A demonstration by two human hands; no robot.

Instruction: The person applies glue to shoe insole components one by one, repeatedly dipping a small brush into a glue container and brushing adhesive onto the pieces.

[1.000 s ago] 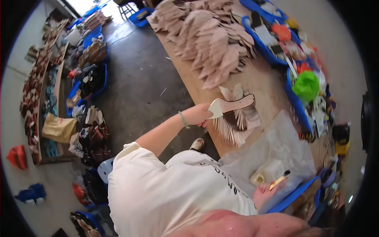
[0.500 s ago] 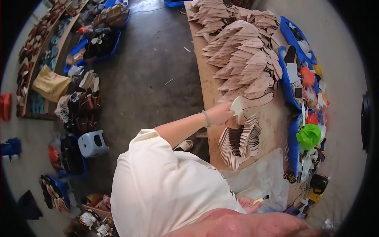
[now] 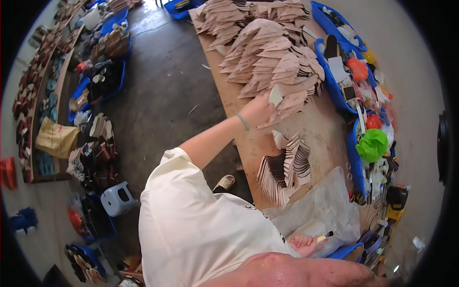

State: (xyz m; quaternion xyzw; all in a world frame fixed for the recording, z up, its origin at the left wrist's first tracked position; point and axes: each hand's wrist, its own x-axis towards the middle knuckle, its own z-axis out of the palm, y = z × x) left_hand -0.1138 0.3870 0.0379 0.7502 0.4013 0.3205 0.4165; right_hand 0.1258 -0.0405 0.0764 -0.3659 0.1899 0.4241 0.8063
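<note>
My left hand reaches out over the table, its fingers closed on a flat cream piece. That piece is at the near end of a large heap of pinkish-beige insoles, and its far end cannot be told apart from them. Closer to me, a smaller fanned stack of dark-edged insoles rests on the wood. Low in the view, my right hand is wrapped round a small brush with a pale handle and dark bristles, beside a translucent plastic sheet.
The wooden table has blue bins along its far side, filled with bags and scraps. A green plastic bag bulges from one. Behind me are a grey-blue stool, a yellow sack and shelving with shoe parts.
My left hand has moved along the table with the cream piece, away from the fanned stack and onto the large heap. The view has shifted. My right hand still grips the brush.
</note>
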